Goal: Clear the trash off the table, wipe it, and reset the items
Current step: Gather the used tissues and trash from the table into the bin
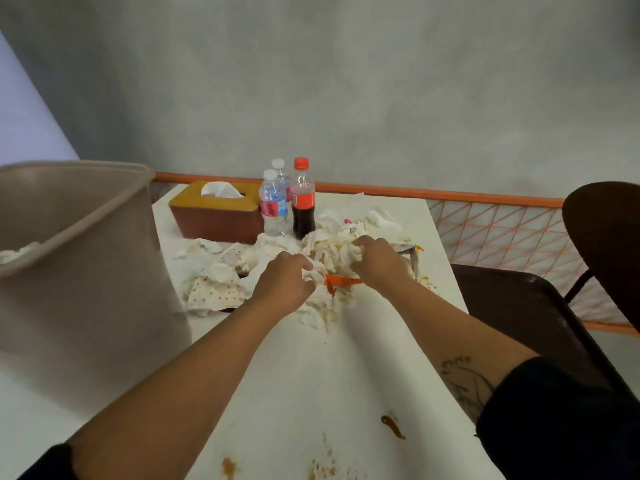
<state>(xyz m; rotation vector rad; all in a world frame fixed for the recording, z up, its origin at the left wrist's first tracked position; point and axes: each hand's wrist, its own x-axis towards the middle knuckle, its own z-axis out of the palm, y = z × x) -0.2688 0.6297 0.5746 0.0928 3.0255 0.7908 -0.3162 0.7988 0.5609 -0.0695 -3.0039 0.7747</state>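
Dark chair (519,306) at right; orange rail (415,193) before grey wall (346,81)

Both hands are in the trash pile mid-table: left hand (282,282) grips crumpled stained napkins (323,249), right hand (375,263) clutches the same wad from the right side. An orange plastic utensil (343,281) lies between the wrists. Polka-dot paper (214,293) sits left of the pile. The tissue box (214,216), two water bottles (273,209) and a cola bottle (302,202) stand upright at the far edge. The beige trash bin (79,271) is at the left. Brown sauce stains (393,426) mark the near part of the white table (311,375). A dark chair (519,306) stands to the right.
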